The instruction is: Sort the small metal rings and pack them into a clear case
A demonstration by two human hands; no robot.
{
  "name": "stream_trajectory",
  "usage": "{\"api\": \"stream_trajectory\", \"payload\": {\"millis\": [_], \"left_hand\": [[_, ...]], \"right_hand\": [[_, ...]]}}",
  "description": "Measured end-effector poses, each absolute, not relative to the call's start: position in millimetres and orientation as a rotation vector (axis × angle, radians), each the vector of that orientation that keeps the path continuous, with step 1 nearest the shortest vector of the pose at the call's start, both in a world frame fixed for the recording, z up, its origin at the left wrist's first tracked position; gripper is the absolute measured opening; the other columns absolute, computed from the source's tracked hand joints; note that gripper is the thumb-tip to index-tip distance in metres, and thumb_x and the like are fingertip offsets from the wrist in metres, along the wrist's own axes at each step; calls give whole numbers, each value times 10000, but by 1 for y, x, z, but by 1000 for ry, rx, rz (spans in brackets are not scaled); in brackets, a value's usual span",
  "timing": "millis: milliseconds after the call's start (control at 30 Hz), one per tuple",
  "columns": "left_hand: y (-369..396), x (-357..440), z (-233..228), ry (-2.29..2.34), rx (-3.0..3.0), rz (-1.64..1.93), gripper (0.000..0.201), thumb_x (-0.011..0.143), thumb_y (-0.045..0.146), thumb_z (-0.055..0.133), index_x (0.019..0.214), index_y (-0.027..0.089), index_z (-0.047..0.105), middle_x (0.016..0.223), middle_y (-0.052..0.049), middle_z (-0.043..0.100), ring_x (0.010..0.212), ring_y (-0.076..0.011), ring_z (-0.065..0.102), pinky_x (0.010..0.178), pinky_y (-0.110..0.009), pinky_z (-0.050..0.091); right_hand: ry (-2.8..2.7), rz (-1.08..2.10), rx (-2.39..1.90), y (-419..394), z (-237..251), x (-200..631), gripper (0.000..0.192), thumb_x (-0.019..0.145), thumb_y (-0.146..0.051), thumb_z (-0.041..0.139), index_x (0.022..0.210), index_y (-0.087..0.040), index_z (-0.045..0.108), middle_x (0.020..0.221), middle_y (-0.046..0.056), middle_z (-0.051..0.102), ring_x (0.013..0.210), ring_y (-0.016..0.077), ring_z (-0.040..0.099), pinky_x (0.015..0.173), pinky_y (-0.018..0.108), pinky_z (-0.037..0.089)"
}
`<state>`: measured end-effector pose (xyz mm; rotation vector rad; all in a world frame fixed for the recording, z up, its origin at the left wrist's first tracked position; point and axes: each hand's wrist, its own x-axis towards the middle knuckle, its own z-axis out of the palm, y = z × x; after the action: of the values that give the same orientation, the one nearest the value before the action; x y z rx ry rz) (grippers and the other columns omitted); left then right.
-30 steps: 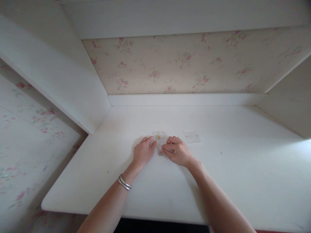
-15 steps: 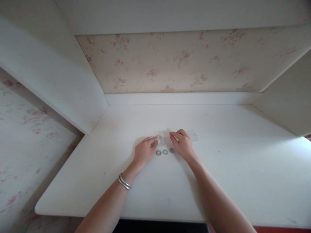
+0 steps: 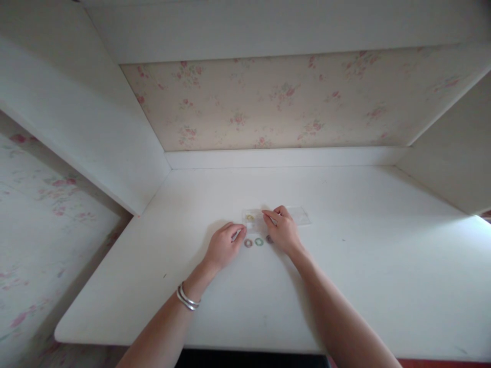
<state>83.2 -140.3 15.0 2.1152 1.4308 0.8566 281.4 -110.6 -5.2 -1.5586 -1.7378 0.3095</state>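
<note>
We rest both hands on the white desk (image 3: 345, 286). Our right hand (image 3: 283, 232) has its fingers (image 3: 270, 214) drawn together on a small clear packet (image 3: 253, 221); whether they pinch it we cannot tell. The packet lies just beyond our left hand (image 3: 223, 245), whose fingers are loosely curled, holding nothing. Three small rings (image 3: 259, 242) lie in a row running left to right between the two hands, just below the right fingertips. The right hand is nearer the packet.
</note>
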Motion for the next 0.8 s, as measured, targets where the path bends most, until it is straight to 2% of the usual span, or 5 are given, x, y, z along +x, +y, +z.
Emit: {"api": "stream_trajectory", "payload": {"millis": [133,367,800], "left_hand": [[-152,80,20,1264,2231,710,228,882,341,488,896,218,679,841,-29,641,759,-137,581,687,-234,441],[-153,80,17,1274,2314,572,167,832,321,559,943,246,658,922,-19,615,800,-144,594,766,-255,457],[-151,82,19,1314,2235,573,160,845,299,525,885,237,667,885,-12,608,768,-136,575,730,-256,430]], "right_hand": [[-1631,289,-1548,-108,-2,286,287,878,-349,454,970,-232,699,842,34,564,714,142,552,690,272,427],[-1644,276,-1527,-110,1,288,265,878,-331,456,931,-234,697,839,31,584,732,143,564,689,263,424],[-1699,261,-1526,-113,3,286,268,886,-315,443,937,-234,693,816,27,603,696,133,562,660,243,409]]}}
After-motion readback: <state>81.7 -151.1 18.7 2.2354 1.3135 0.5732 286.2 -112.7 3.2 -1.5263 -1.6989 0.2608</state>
